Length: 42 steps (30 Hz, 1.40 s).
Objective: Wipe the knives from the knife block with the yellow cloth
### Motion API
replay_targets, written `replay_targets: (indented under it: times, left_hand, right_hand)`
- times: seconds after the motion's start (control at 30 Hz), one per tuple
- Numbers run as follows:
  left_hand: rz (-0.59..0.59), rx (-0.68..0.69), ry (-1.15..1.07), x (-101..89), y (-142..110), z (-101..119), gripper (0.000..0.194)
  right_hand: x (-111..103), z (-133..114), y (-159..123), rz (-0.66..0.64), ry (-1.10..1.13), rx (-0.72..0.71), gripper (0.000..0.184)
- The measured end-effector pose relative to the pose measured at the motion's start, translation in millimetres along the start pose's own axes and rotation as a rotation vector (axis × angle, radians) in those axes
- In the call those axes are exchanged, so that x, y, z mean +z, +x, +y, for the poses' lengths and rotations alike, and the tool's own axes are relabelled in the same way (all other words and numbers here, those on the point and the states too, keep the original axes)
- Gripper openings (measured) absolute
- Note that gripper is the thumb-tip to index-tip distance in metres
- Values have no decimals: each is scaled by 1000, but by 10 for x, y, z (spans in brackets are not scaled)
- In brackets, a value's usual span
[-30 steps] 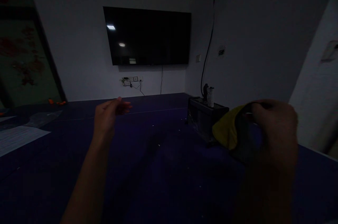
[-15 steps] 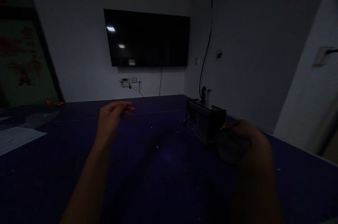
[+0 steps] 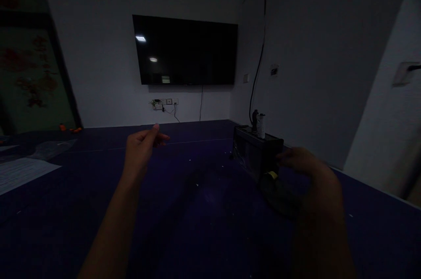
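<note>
Left of centre, above the blue-purple surface [image 3: 204,195], the left hand [image 3: 140,149] is raised with its forearm slanting up from the lower edge, wrist nearly straight, thumb uppermost and fingers half curled toward the right; it holds nothing, and a modest gap shows between thumb and fingers. On the other side, the right hand [image 3: 311,167] is bent at the wrist so that its fingers point leftward, toward the near end of the black box [image 3: 247,152]. Its thumb and fingertips lie close together, but it is too dim to tell whether they meet. Below those fingertips, beside the box's near end, is a limp, dark item [image 3: 279,195] with a yellow patch at its top; its lower part fades into shadow, so whether it rests on the surface cannot be told.
</note>
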<state>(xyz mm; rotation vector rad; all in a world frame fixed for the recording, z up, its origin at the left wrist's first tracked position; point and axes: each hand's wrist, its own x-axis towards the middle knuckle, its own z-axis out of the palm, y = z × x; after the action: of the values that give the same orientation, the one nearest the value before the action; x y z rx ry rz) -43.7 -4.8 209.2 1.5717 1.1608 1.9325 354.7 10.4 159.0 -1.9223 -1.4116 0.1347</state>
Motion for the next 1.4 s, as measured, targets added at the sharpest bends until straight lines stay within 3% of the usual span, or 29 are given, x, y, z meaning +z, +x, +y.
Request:
replay_targets:
  times: [0.07, 0.13, 0.27, 0.37, 0.43, 0.5, 0.6, 0.77, 1.07, 1.27, 1.4]
  left_hand:
    - [-12, -14, -26, 11, -12, 7, 38]
    - [-41, -22, -47, 36, -32, 17, 41]
    - [-193, -36, -14, 114, -89, 43, 47]
    - [-524, -2, 59, 177, -173, 70, 57]
    - [-791, 31, 65, 221, -262, 78, 57]
    - [-926, 44, 40, 263, -358, 65, 49]
    - [-890, 19, 69, 309, -458, 20, 35]
    - [-821, -31, 101, 351, -478, 17, 25]
    - [-792, -121, 65, 393, -494, 47, 27]
    - [-866, -150, 162, 366, -477, 88, 32]
    - [-922, -193, 103, 327, -454, 83, 33]
  right_hand:
    - [-106, -169, -50, -2, 11, -35, 5]
    - [-129, -424, -146, 6, 41, -115, 12]
    - [79, -1074, -430, 4, 310, -442, 35]
    - [351, -1512, -686, -204, 593, -621, 52]
    - [541, -1732, -851, -410, 756, -708, 59]
    - [722, -1889, -982, -674, 866, -740, 63]
    - [942, -2017, -1080, -739, 1013, -683, 59]
    - [1094, -2047, -1070, -508, 857, -639, 55]
    - [1116, -2052, -1064, -364, 753, -601, 48]
    - [1079, -2043, -1070, -322, 715, -692, 55]
    - [1016, -2056, -1091, -294, 529, -775, 54]
